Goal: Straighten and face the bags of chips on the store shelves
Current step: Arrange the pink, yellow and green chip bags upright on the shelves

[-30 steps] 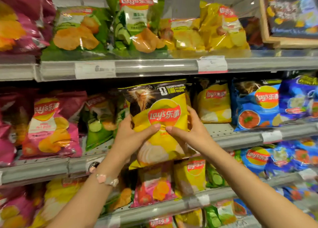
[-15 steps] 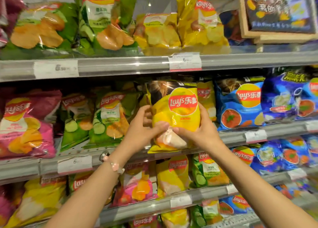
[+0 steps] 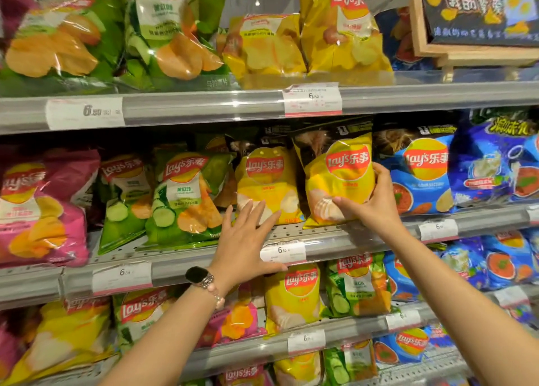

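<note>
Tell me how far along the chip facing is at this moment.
Partly done. On the middle shelf the blue Lay's bag stands upright and faces out. In hand: the right hand grips a yellow Lay's bag standing on that shelf, while the open left hand reaches toward the neighbouring yellow bag. Left: the green cucumber bags lean, and the top shelf's bags sit unevenly.

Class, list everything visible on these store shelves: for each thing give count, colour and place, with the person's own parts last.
yellow bag: one, middle shelf, gripped by the right hand
neighbouring yellow bag: one, just left of it
green bags: two, middle shelf, further left
pink bag: one, far left
blue bags: several, right side
price tags: white, on the shelf rails
framed sign: one, dark, top right
watch: black, left wrist
left hand: fingers spread, open
right hand: holding the bag
</note>
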`<state>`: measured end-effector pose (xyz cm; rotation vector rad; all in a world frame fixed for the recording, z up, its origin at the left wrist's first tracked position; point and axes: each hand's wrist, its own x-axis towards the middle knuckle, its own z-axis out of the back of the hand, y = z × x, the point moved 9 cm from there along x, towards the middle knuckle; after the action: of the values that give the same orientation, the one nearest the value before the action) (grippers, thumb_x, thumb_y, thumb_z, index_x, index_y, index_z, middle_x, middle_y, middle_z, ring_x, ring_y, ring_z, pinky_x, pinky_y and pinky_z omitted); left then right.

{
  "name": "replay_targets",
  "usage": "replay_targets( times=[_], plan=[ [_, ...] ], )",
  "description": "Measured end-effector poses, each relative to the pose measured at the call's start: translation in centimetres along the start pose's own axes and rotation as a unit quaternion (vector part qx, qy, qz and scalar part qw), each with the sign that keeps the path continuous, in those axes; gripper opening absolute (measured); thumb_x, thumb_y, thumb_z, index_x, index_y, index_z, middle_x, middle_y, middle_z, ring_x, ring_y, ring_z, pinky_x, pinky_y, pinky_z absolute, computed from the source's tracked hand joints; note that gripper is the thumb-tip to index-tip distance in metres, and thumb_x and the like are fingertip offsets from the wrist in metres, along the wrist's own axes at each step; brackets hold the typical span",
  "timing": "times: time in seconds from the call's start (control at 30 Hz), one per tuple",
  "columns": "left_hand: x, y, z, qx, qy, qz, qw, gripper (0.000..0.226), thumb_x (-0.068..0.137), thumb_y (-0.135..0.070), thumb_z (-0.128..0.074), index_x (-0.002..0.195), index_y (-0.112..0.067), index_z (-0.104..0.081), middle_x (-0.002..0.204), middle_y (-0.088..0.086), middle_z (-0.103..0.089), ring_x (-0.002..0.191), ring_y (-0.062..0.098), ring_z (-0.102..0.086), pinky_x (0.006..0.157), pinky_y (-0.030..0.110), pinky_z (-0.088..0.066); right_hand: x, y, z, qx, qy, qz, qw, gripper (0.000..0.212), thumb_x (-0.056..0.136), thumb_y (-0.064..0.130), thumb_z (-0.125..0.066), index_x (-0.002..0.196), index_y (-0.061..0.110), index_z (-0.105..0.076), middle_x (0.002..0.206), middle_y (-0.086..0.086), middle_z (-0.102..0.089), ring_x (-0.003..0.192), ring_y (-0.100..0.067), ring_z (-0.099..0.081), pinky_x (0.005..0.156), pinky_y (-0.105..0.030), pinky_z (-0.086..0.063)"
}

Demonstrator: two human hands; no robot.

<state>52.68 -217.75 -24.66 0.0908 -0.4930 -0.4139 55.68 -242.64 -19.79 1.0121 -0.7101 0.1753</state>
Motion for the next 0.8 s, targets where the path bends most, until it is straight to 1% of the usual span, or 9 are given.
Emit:
replay_targets(
  times=[0.07,0.1,0.2,0.3,0.37,0.5,0.63,0.8],
  plan=[
    [0.2,0.1,-0.3,0.003,-0.008,0.005,1.000,0.105,0.059,-0.092,-0.031,0.145,-0.031,-0.036,0.150,0.010,-0.039,0.138,0.033,-0.037,0.107,0.059,-0.026,-0.2,-0.7,-0.6,-0.019,0.014,0.010,1.000,0.098,0.059,0.048,-0.081,0.139,0.016,-0.032,0.135,-0.009,-0.038,0.127,-0.021,-0.038,0.098,-0.028,-0.033],
    [0.2,0.2,-0.3,0.005,-0.013,0.006,1.000,0.105,0.059,-0.091,-0.031,0.145,-0.031,-0.036,0.149,0.011,-0.039,0.137,0.034,-0.037,0.106,0.059,-0.029,-0.3,-1.0,-1.0,-0.020,0.019,0.010,1.000,0.099,0.058,0.053,-0.076,0.139,0.017,-0.033,0.133,-0.009,-0.038,0.126,-0.020,-0.038,0.098,-0.028,-0.032],
    [0.3,0.3,-0.4,0.004,-0.021,0.009,1.000,0.106,0.058,-0.091,-0.032,0.147,-0.032,-0.031,0.152,0.011,-0.036,0.140,0.033,-0.033,0.107,0.058,-0.027,-0.3,-1.4,-1.7,-0.025,0.019,0.011,0.999,0.098,0.060,0.061,-0.070,0.141,0.022,-0.032,0.131,-0.006,-0.041,0.123,-0.020,-0.042,0.097,-0.031,-0.037],
    [0.2,0.3,-0.3,0.005,-0.026,0.013,1.000,0.105,0.059,-0.090,-0.032,0.146,-0.032,-0.034,0.151,0.011,-0.036,0.140,0.033,-0.032,0.107,0.057,-0.027,-0.4,-1.5,-1.8,-0.050,-0.002,0.017,0.999,0.100,0.066,0.061,-0.070,0.147,0.024,-0.024,0.141,-0.003,-0.041,0.128,-0.022,-0.043,0.098,-0.042,-0.042],
    [0.2,0.3,-0.1,0.006,-0.033,0.013,0.999,0.103,0.059,-0.090,-0.031,0.144,-0.032,-0.038,0.151,0.012,-0.036,0.140,0.034,-0.032,0.107,0.057,-0.027,-0.8,-1.5,-1.6,-0.083,-0.027,0.015,0.996,0.101,0.067,0.065,-0.063,0.149,0.025,-0.019,0.147,-0.002,-0.039,0.130,-0.023,-0.042,0.096,-0.044,-0.042],
    [0.2,0.2,-0.2,0.010,-0.029,0.007,0.999,0.098,0.060,-0.089,-0.031,0.140,-0.033,-0.045,0.152,0.013,-0.035,0.141,0.035,-0.031,0.107,0.058,-0.026,-1.4,-1.1,-1.7,-0.142,-0.055,0.028,0.988,0.098,0.071,0.069,-0.052,0.150,0.023,-0.017,0.148,-0.002,-0.039,0.130,-0.025,-0.043,0.088,-0.039,-0.043],
    [0.3,0.2,-0.2,0.022,-0.039,-0.002,0.999,0.091,0.060,-0.088,-0.035,0.130,-0.034,-0.056,0.145,0.014,-0.044,0.134,0.037,-0.041,0.102,0.059,-0.033,-1.0,-1.0,-1.9,-0.145,-0.066,0.036,0.987,0.094,0.072,0.070,-0.051,0.149,0.024,-0.020,0.145,0.000,-0.042,0.127,-0.023,-0.046,0.080,-0.031,-0.038],
    [0.4,0.2,-0.5,0.018,-0.049,-0.005,0.999,0.088,0.060,-0.088,-0.036,0.126,-0.035,-0.059,0.143,0.015,-0.047,0.133,0.037,-0.043,0.101,0.058,-0.035,-1.0,-1.3,-1.9,-0.142,-0.068,0.037,0.987,0.092,0.073,0.069,-0.051,0.148,0.026,-0.021,0.145,0.002,-0.043,0.126,-0.022,-0.047,0.078,-0.030,-0.036]
  ],
)
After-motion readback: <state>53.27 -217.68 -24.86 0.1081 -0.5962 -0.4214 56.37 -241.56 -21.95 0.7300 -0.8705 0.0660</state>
